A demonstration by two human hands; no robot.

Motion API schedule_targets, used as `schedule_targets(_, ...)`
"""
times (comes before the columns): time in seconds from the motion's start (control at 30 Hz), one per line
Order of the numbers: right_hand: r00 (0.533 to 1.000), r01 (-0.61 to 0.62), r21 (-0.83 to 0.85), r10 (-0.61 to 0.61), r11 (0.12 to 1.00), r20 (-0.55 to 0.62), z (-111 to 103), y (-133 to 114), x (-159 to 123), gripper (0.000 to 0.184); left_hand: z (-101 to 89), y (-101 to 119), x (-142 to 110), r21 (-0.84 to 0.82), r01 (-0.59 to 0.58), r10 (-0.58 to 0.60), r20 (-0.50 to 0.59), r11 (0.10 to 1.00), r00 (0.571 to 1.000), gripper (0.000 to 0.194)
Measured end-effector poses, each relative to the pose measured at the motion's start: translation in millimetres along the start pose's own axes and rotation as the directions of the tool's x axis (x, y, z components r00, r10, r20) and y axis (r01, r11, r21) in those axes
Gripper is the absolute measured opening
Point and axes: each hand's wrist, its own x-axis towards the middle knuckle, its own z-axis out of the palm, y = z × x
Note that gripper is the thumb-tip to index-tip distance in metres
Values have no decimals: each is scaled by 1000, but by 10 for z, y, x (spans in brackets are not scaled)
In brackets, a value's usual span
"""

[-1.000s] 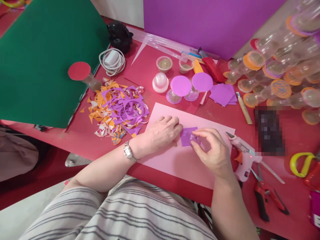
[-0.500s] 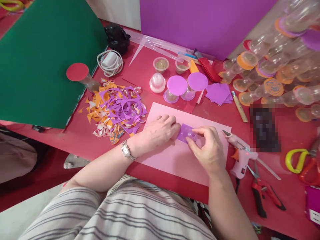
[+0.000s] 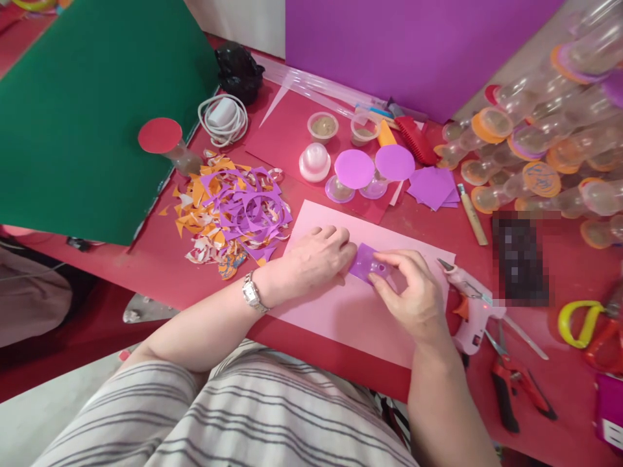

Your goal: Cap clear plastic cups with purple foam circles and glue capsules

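My right hand [image 3: 411,288] pinches a small clear plastic cup [image 3: 380,266] between thumb and fingers. The cup rests over a purple paper square [image 3: 362,264], which shows through it. At the square's left edge is my left hand [image 3: 324,256], its fingers curled down against the paper and the fingertips hidden. Under both hands lies a pink sheet [image 3: 335,318]. Beyond it stand clear cups topped with purple discs [image 3: 354,169], and a white domed piece [image 3: 314,162].
Paper scraps [image 3: 243,207] are heaped at the left, beside a green board [image 3: 87,123]. To the right lie a pink glue gun [image 3: 474,311], red-handled pliers [image 3: 518,383], scissors [image 3: 581,324] and a wooden-handled tool [image 3: 472,214]. Clear bottle-like pieces [image 3: 540,143] are stacked at the far right.
The view has shifted slightly, so the things on the table appear moved a little. Both hands keep nearly the same pose over the purple square, the cup still pinched in my right hand.
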Motion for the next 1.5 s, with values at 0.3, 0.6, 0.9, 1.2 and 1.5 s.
schedule_targets(0.3,998,-27,-36,24,999,-62,71,-17,-23,16,-49,-6,-8,-29,2,-1,31,1000,1000,50)
schedule_targets(0.6,999,15,8,-14,1000,-46,17,-29,-6,24,-59,6,-10,-21,1,0,41,1000,999,48)
schedule_targets(0.9,999,-40,14,40,999,-6,10,-25,1,13,-21,12,-9,-29,5,-4,17,1000,1000,49)
schedule_targets(1.2,996,-55,-49,52,997,-68,66,-49,-26,14,-20,-12,-4,-32,4,-4,19,999,1000,48)
schedule_targets(1.5,998,4,-23,-5,1000,-58,12,-51,2,20,-86,24,-20,-30,1,-1,27,1000,1000,41)
